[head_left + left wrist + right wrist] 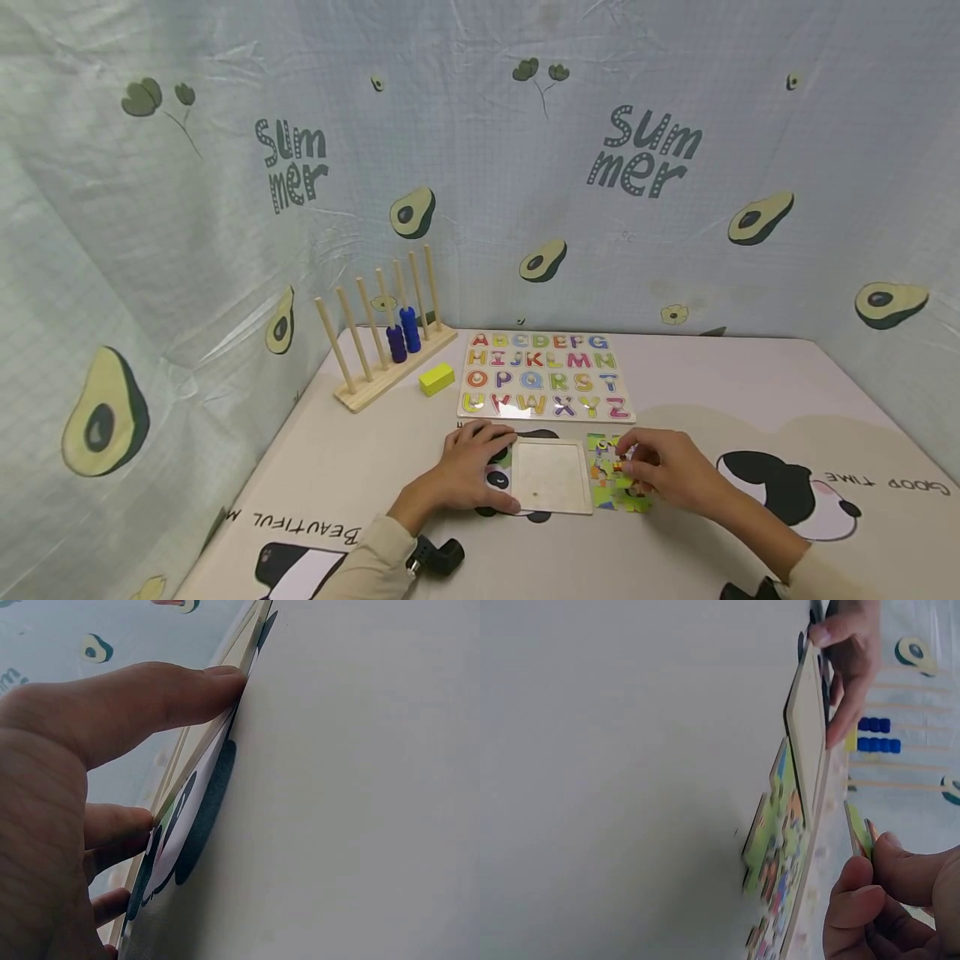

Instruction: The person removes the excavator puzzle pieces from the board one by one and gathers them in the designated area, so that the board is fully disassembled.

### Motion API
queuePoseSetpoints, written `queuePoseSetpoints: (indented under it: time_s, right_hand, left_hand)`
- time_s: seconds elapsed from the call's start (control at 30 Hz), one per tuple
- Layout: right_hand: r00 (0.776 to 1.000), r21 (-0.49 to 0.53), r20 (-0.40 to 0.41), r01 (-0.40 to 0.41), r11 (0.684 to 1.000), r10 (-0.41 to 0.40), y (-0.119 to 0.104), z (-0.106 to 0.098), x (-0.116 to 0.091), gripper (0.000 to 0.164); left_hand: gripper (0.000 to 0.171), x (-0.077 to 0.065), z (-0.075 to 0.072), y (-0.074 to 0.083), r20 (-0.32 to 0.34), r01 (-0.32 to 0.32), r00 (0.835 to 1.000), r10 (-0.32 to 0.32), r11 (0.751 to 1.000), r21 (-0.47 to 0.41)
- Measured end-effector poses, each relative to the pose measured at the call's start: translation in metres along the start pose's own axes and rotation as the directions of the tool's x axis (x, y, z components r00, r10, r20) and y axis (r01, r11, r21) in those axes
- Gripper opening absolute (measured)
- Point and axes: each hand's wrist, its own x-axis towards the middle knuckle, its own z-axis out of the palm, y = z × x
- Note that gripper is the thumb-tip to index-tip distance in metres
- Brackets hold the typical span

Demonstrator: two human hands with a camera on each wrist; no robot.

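Observation:
My left hand (477, 468) rests at the left side of a wooden puzzle tray (552, 514), thumb at the near corner and fingers spread toward the far corner. The tray's bare wooden base shows inside its raised rim. In the left wrist view, the thumb (169, 694) presses the tray's edge. Right of the tray lie several colourful jigsaw pieces (604, 495), green with small printed pictures. Over them, my right hand (671, 468) pinches a jigsaw piece (857, 829) between thumb and fingers, lifted above the others. The rest of that piece's face is hidden by the fingers.
Behind the tray lies an alphabet board (546, 375) with coloured letters. At the back left stands a wooden peg rack (390, 375) with blue beads on two pegs. A yellow block (437, 379) sits beside it. Patterned cloth (480, 167) hangs around the table.

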Motion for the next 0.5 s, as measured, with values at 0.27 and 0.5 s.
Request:
queuePoseSetpoints:
  time_s: [0.27, 0.5]
  right_hand:
    - [0.995, -0.02, -0.005, -0.098, 0.995, 0.098, 0.021, -0.013, -0.012, 0.012]
    - [0.991, 0.003, 0.004, -0.133, 0.991, 0.133, 0.036, -0.015, -0.021, 0.014]
  left_hand:
    - [0.095, 0.002, 0.001, -0.002, -0.004, -0.005, 1.0, 0.005, 1.0, 0.011]
    - [0.095, 0.001, 0.001, -0.001, -0.001, -0.005, 1.0, 0.005, 1.0, 0.013]
